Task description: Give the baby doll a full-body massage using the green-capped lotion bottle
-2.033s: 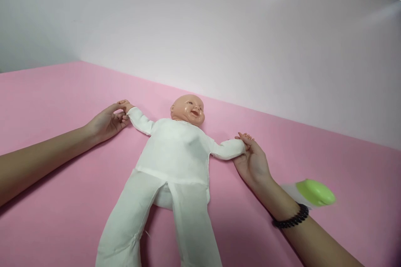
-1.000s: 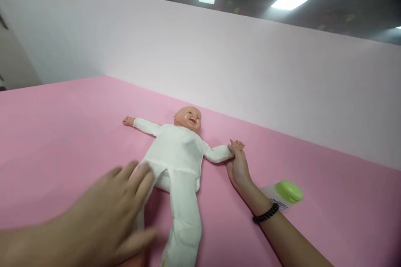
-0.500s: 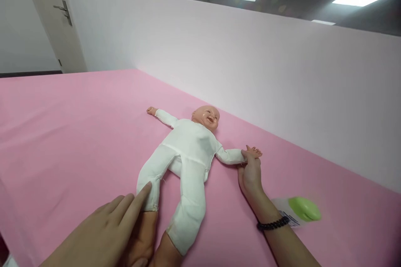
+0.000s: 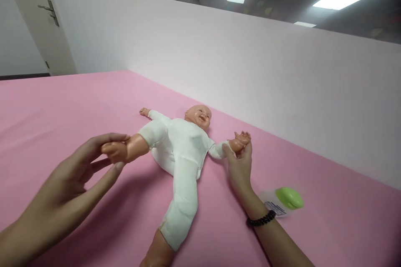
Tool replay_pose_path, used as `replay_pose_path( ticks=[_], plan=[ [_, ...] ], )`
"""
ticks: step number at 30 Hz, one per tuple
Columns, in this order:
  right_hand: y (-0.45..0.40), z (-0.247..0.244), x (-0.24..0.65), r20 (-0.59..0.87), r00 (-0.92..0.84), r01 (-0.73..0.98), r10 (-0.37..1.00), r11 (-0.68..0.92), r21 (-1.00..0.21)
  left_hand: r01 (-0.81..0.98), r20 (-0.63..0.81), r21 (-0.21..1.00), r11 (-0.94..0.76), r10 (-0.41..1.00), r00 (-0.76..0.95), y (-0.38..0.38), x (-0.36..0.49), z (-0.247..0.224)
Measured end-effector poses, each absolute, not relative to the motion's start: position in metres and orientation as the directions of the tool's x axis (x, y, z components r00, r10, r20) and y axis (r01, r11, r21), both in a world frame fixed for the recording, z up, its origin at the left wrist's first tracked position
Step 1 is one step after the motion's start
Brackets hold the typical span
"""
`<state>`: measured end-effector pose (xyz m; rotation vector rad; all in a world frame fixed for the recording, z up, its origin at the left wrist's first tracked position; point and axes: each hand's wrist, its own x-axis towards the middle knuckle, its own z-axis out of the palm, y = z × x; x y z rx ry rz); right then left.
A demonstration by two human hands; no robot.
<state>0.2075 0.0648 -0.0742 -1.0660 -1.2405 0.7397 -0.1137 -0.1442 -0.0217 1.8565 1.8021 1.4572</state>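
A baby doll (image 4: 191, 142) with a white cloth body lies on its back on a pink sheet (image 4: 238, 233). Its head points away from me. My left hand (image 4: 78, 175) grips the doll's foot (image 4: 115, 151) between thumb and fingers, holding that leg raised and bent above the sheet. At the right, my right hand (image 4: 241, 167) is closed around the doll's forearm near its small hand (image 4: 240, 139), with the arm lifted a little. The doll's other leg (image 4: 183, 204) stretches toward me, and its far arm (image 4: 158, 116) lies out to the left.
Partly behind my right wrist lies a bottle (image 4: 283, 200) with a green cap and a printed label. A black beaded bracelet (image 4: 261, 219) circles that wrist. A white wall (image 4: 266, 71) borders the sheet at the back and right. A door (image 4: 40, 21) stands at the far left.
My left hand has gone from resting on the doll's lower leg to gripping its foot, and that leg has risen and bent. My right hand has lifted the doll's arm slightly.
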Motion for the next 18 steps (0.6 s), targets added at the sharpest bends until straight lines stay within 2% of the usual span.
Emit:
replay_pose_path(
  ticks=[2,4,6,8,10,11,13,16,18],
  plan=[
    [0.052,-0.070,0.198,0.484,0.096,0.181,0.870,0.463,-0.868,0.681,0.573,0.639,-0.356,0.812,-0.113,-0.122,-0.103,-0.019],
    [0.043,-0.071,0.191,0.581,-0.029,0.248,0.814,0.569,-0.784,0.707,0.598,0.540,-0.456,0.800,0.059,-0.101,-0.094,-0.023],
    [0.038,-0.077,0.186,0.665,-0.194,0.366,0.722,0.682,-0.633,0.694,0.564,0.495,-0.522,0.801,0.201,-0.083,-0.086,-0.032],
    [0.036,-0.083,0.185,0.690,-0.356,0.462,0.630,0.760,-0.456,0.669,0.547,0.478,-0.568,0.789,0.279,-0.072,-0.080,-0.040],
    [0.035,-0.084,0.185,0.688,-0.428,0.482,0.586,0.792,-0.375,0.649,0.558,0.470,-0.598,0.771,0.307,-0.069,-0.078,-0.043],
    [0.034,-0.083,0.185,0.687,-0.408,0.476,0.601,0.782,-0.402,0.635,0.571,0.485,-0.601,0.768,0.291,-0.071,-0.079,-0.042],
    [0.036,-0.077,0.186,0.670,-0.258,0.438,0.696,0.702,-0.562,0.591,0.588,0.568,-0.573,0.785,0.197,-0.083,-0.084,-0.035],
    [0.047,-0.072,0.192,0.516,0.121,0.234,0.848,0.481,-0.845,0.474,0.582,0.751,-0.459,0.800,-0.148,-0.117,-0.100,-0.030],
    [0.062,-0.077,0.201,0.344,0.337,0.050,0.876,0.348,-0.936,0.431,0.511,0.836,-0.340,0.771,-0.381,-0.144,-0.115,-0.038]
  ],
)
